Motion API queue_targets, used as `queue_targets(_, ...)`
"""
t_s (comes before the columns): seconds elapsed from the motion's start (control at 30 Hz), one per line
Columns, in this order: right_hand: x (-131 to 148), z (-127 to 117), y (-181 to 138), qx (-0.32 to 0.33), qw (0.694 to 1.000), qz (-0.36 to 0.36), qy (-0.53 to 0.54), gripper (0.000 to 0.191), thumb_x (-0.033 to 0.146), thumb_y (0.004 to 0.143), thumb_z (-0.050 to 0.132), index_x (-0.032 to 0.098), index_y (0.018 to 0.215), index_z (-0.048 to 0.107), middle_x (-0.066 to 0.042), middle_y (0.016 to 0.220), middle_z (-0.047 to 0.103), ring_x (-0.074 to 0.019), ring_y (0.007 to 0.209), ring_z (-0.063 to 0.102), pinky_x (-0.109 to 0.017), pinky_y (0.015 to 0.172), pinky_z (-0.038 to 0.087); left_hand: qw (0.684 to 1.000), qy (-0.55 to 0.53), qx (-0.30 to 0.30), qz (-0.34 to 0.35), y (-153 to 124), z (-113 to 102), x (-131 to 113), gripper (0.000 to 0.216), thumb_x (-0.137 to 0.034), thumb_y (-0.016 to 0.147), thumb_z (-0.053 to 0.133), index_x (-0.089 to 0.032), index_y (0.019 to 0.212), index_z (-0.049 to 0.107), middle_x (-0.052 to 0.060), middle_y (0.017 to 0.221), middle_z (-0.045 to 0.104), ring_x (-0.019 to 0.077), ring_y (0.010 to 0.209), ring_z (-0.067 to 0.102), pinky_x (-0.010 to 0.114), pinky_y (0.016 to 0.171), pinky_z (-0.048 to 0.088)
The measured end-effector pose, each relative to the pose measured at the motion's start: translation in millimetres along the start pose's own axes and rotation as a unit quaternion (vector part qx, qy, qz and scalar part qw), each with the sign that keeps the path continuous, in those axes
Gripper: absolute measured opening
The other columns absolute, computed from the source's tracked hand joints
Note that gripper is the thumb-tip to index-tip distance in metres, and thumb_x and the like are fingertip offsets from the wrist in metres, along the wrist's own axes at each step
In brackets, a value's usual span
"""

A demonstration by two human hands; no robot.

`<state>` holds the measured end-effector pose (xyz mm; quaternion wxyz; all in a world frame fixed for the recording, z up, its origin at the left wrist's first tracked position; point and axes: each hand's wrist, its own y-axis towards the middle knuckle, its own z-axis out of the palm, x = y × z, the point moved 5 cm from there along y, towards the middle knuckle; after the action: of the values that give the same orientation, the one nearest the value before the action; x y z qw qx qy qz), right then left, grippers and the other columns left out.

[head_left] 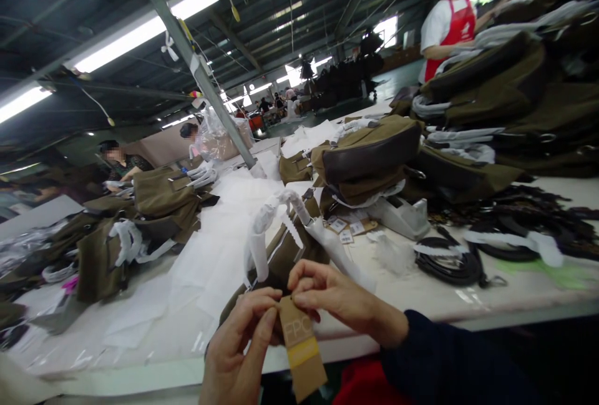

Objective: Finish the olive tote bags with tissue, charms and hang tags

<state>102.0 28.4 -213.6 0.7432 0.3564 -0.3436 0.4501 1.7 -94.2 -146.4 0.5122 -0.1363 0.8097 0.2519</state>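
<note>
Olive-brown fabric bag (278,268) on white tabletop (397,296), white-wrapped handle (257,239) done; brown card tag with yellow band (303,352) before bag, left hand (243,346) and right hand (337,299) fingers pinched shut at its top; fastening seemingly left, attachment unclear.

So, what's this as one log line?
left fingers, right fingers | at top of rectangular brown card tag | olive fabric bag behind

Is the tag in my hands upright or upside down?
Upright, tilted: lettering on the tag reads right way up, above the yellow band.
</note>
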Motion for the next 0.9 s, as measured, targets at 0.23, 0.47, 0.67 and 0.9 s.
queue_targets(0.23,-25,-1,2,-0.004,0.982,0.002,0.189,0.031,0.023,0.084,0.073,0.018,0.104,0.050,0.004,0.075,0.051,-0.0074,0.064,0.051,-0.020,0.062,0.041,0.992,-0.104,-0.037,-0.054,0,8,7,0.018,-0.035,0.086,0.065,-0.017,0.090,0.070,0.006,0.095,0.072,0.0117,0.058,0.062,0.023,0.051,0.054)
queue_targets(0.47,-29,8,2,0.010,0.983,0.000,0.183,0.034,0.028,0.080,0.076,0.017,0.100,0.051,0.004,0.071,0.054,-0.0069,0.058,0.051,-0.018,0.056,0.040,0.999,-0.041,0.006,0.005,0,15,16,0.014,-0.033,0.084,0.070,-0.023,0.093,0.074,0.000,0.075,0.064,0.0106,0.058,0.058,0.017,0.048,0.047)
queue_targets(0.67,-24,9,4,-0.007,0.993,-0.018,0.113,0.037,0.031,0.080,0.077,0.017,0.101,0.049,0.007,0.062,0.055,-0.0061,0.052,0.050,-0.016,0.052,0.041,0.999,-0.011,0.025,0.023,0,15,15,0.014,-0.032,0.085,0.069,-0.024,0.094,0.076,0.001,0.080,0.066,0.0129,0.066,0.060,0.020,0.060,0.051)
queue_targets(0.9,-15,8,6,0.004,1.000,0.007,-0.008,0.045,0.040,0.078,0.076,0.019,0.105,0.047,0.004,0.069,0.063,-0.0116,0.055,0.059,-0.024,0.056,0.050,0.996,0.047,0.066,0.037,4,8,11,0.015,-0.033,0.086,0.067,-0.021,0.089,0.075,0.003,0.079,0.069,0.0154,0.067,0.064,0.020,0.059,0.051)
